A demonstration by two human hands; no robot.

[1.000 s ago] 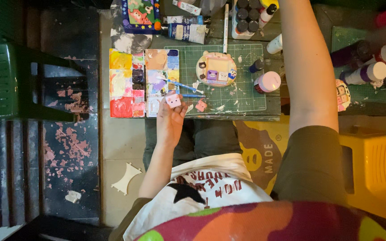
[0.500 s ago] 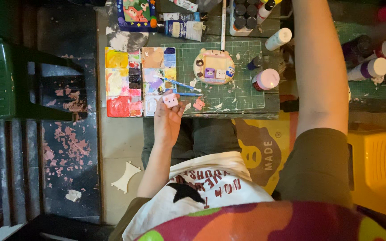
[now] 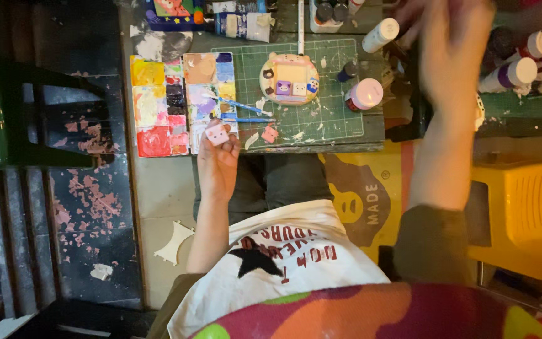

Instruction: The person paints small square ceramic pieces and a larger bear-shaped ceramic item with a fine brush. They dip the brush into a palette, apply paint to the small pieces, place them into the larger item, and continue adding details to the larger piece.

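small pale pink painted block (image 3: 216, 133) — that is what your left hand (image 3: 217, 164) is pinching, fingertips closed around its edges, holding it just at the near edge of the green cutting mat (image 3: 334, 119) and right beside the paint-smeared mixing palette (image 3: 158, 103). you are looking at a piece that is probably light and stiff, wood or clay by the look of it, so weight is not the worry; wet paint is. judging by the fresh colour on its face, you are better off gripping it by the bare sides and keeping your fingertips off the painted top, since a smudge is the likely damage, and a piece this little could slip out of a loose pinch.

your right hand (image 3: 453, 56) is lifting up near the cluster of white-capped paint bottles (image 3: 522, 63), blurred by motion — you cannot tell how far open it is or whether it is holding anything.

on the mat, the round cream-coloured figurine with tiny painted squares (image 3: 290, 78) is sitting well apart from the block, with two blue-handled brushes (image 3: 246, 112) lying between them and a pink-lidded paint jar (image 3: 365, 94) just to its right. a second small pink piece (image 3: 270, 134) is resting near the mat's front edge.
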